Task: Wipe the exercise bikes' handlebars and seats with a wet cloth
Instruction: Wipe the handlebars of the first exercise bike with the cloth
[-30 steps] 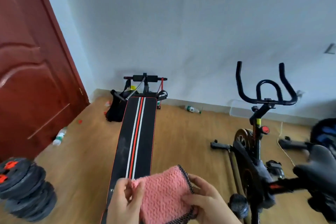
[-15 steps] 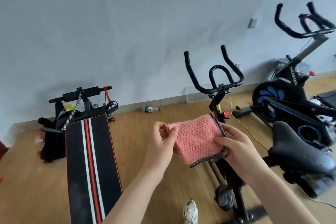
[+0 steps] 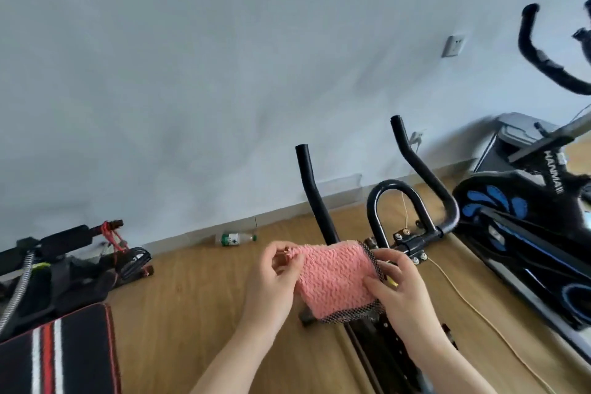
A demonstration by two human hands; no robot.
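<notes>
- Holding the cloth (image 3: 335,281) stretched between both hands, you have it just in front of the handlebars (image 3: 312,192) of the near bike (image 3: 383,355), low by the middle clamp (image 3: 412,248). It does not look to be touching them yet.
- Your left hand (image 3: 271,285) pinches the cloth's upper left corner between thumb and curled fingertips. Your right hand (image 3: 399,291) grips the right edge at the black mesh border, fingers curled round it.
- Fold the cloth into a pad that fills one palm, so you can wrap it round a bar rather than dab at it.
- Begin at the tip of the left horn and draw down to the clamp, then do the centre loop, then the right horn. Wrap the cloth fully so the far side of each tube gets wiped too.
- Steady the bars with your free hand, since they may rock under a firm wipe.
- Go gently at the clamp, where the mesh border could snag on the bolts.
- No seat shows in this view, so I judge the seats still need wiping, along with the second bike (image 3: 524,201) at far right.
- The bottle (image 3: 236,238) lies far left of the bars and the striped bench (image 3: 57,352) sits near left, both well apart from your work.
</notes>
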